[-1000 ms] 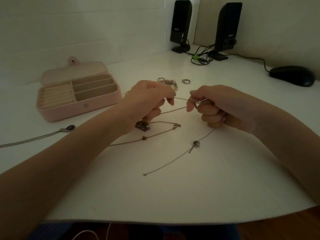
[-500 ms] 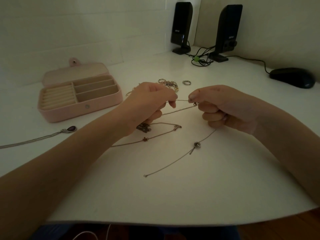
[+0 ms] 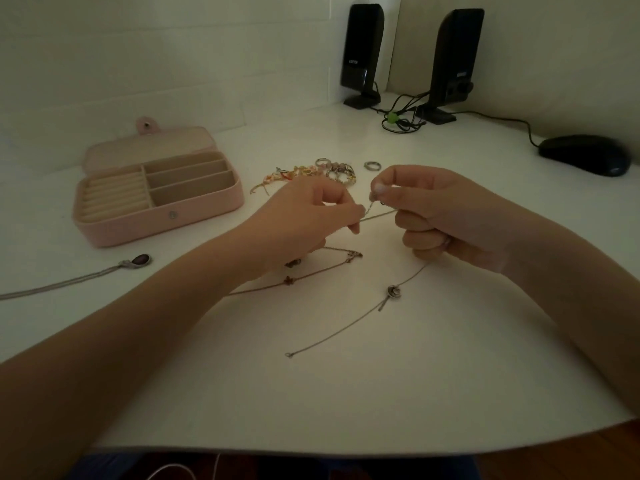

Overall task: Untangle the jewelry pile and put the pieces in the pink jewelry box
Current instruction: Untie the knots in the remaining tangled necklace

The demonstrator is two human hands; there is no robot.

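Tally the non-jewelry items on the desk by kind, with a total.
Jewelry boxes: 1, the pink jewelry box, lid open
Speakers: 2, left speaker and right speaker
Computer mice: 1, the mouse
Total: 4

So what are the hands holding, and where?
Both hands pinch the thin silver chain near its upper end: left hand at one spot, right hand beside the clasp. The rest trails onto the table.

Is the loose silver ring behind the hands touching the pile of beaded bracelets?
Apart. The head view shows the small silver ring lying alone, with bare white table between it and the beaded bracelet pile.
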